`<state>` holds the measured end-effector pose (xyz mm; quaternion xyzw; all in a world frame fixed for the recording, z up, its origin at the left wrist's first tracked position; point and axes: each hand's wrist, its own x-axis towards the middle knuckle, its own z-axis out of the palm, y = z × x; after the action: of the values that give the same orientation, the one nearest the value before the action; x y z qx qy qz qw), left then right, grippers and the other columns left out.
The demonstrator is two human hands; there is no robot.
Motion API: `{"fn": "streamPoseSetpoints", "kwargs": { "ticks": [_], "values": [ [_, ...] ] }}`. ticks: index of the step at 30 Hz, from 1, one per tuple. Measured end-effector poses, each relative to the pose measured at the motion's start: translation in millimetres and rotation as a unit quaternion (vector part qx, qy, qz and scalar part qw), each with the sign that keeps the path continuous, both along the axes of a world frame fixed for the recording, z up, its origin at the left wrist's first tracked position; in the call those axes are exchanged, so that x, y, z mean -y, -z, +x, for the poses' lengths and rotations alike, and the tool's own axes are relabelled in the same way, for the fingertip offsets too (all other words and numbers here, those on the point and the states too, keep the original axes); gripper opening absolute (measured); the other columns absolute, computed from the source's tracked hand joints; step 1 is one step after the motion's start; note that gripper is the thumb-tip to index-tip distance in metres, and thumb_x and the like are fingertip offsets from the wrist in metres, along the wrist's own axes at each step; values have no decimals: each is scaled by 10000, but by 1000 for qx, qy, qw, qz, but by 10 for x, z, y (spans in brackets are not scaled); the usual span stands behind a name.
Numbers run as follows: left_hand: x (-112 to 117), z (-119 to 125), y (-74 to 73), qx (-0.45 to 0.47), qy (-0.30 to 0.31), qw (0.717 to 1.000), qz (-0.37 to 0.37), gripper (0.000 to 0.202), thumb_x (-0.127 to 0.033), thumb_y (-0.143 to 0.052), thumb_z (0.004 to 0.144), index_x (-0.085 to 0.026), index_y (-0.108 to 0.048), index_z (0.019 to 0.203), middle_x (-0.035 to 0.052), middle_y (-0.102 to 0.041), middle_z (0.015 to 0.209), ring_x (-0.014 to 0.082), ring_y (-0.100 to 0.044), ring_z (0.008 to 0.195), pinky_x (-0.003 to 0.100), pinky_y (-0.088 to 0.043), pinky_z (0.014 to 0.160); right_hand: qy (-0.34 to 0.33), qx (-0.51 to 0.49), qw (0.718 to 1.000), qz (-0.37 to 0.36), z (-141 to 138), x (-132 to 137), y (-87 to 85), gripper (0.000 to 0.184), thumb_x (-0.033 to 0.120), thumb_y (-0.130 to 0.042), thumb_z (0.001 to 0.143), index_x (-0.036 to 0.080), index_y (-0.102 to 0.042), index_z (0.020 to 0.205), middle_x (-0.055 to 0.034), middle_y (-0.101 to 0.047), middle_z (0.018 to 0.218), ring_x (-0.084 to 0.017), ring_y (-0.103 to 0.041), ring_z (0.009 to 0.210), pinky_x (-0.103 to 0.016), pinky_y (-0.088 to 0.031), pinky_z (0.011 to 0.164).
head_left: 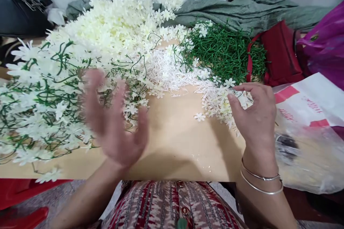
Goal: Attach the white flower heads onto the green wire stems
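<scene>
My left hand (114, 125), smeared by motion, is raised with fingers spread and nothing visible in it. It is over the near edge of a heap of white artificial flowers on green stems (53, 111). My right hand (255, 111), with two bangles on its wrist, has thumb and forefinger drawn together at a small white artificial flower (229, 83). The fingertips appear to pinch it, just above a pile of small white flowers (220, 102). One loose white flower (199, 117) lies flat on the table to the left of that hand.
A tall mound of cream-white petals (113, 25) stands at the back left. Thin white stamens (172, 69) and green plastic stems (220, 48) lie mid-table. On the right are a red bag (282, 55), a purple bag (328, 43) and a plastic bag (314, 161). Wooden table (177, 128).
</scene>
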<state>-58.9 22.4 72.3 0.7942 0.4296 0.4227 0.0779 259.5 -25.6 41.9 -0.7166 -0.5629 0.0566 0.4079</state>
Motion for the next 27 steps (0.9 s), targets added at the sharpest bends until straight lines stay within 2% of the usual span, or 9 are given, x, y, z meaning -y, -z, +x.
{"fn": "streamPoseSetpoints", "kwargs": {
  "ticks": [2, 4, 7, 8, 12, 16, 20, 24, 27],
  "values": [
    [172, 269, 225, -102, 98, 987, 71, 577, -148, -625, 996, -235, -451, 1539, 61, -463, 1626, 246, -434, 1520, 484, -309, 1331, 6, 71, 997, 0, 63, 62, 114, 321, 436, -662, 936, 238, -676, 1188, -159, -621, 1299, -381, -536, 1314, -633, -394, 1145],
    [297, 498, 435, -217, 216, 951, 50, 433, -152, -526, 1050, -131, -507, 1482, 89, -603, 1514, 215, -497, 1476, 435, -334, 1318, 19, 134, 990, -26, 93, 100, 297, 466, 493, -622, 952, 192, -633, 1308, -205, -550, 1423, -414, -486, 1382, -685, -371, 1147],
    [319, 731, 647, -341, 305, 889, 13, 495, -309, -487, 1086, -154, -458, 1555, 92, -458, 1655, 296, -405, 1548, 529, -347, 1290, 54, 167, 983, -60, 50, 103, 577, 711, 588, -552, 967, 112, -505, 1493, -303, -366, 1604, -483, -340, 1499, -735, -329, 1150],
    [285, 787, 680, -359, 317, 878, 1, 525, -381, -461, 1094, -172, -438, 1575, 82, -410, 1686, 309, -374, 1566, 562, -334, 1288, 47, 158, 982, -95, 12, 90, 643, 748, 592, -523, 979, 135, -427, 1563, -295, -287, 1663, -487, -287, 1533, -747, -325, 1145],
    [43, 946, 688, -383, 271, 881, -57, 643, -525, -404, 1085, -139, -406, 1600, 91, -347, 1714, 335, -287, 1605, 619, -273, 1298, 30, 145, 979, -143, -209, -33, 733, 695, 556, -449, 1015, 208, -362, 1610, -240, -211, 1727, -483, -220, 1571, -775, -279, 1158],
    [-203, 992, 691, -339, 173, 920, -94, 633, -488, -431, 1080, -106, -432, 1585, 144, -372, 1695, 360, -295, 1599, 620, -255, 1302, 11, 163, 976, -141, -457, -252, 687, 653, 541, -468, 1017, 211, -411, 1577, -226, -257, 1718, -473, -248, 1562, -742, -274, 1179],
    [-306, 932, 774, -277, 151, 945, -90, 629, -452, -486, 1062, -35, -470, 1533, 223, -442, 1638, 403, -356, 1562, 601, -302, 1280, 9, 159, 981, -110, -619, -417, 666, 598, 512, -468, 1026, 220, -440, 1547, -224, -281, 1707, -449, -309, 1530, -726, -300, 1164],
    [-324, 875, 849, -199, 162, 963, -84, 494, -338, -505, 1056, -73, -522, 1472, 217, -548, 1550, 374, -445, 1512, 589, -350, 1261, 7, 76, 996, -35, -512, -431, 667, 446, 421, -492, 1025, 225, -552, 1422, -189, -474, 1566, -353, -439, 1443, -638, -361, 1167],
    [-339, 855, 871, -137, 169, 973, -83, 375, -231, -483, 1055, -131, -577, 1404, 177, -643, 1449, 304, -530, 1452, 559, -374, 1257, 33, 27, 999, 28, -277, -432, 659, 228, 289, -543, 969, 209, -689, 1124, -155, -606, 1294, -320, -543, 1285, -607, -409, 1131]
  ]
}}
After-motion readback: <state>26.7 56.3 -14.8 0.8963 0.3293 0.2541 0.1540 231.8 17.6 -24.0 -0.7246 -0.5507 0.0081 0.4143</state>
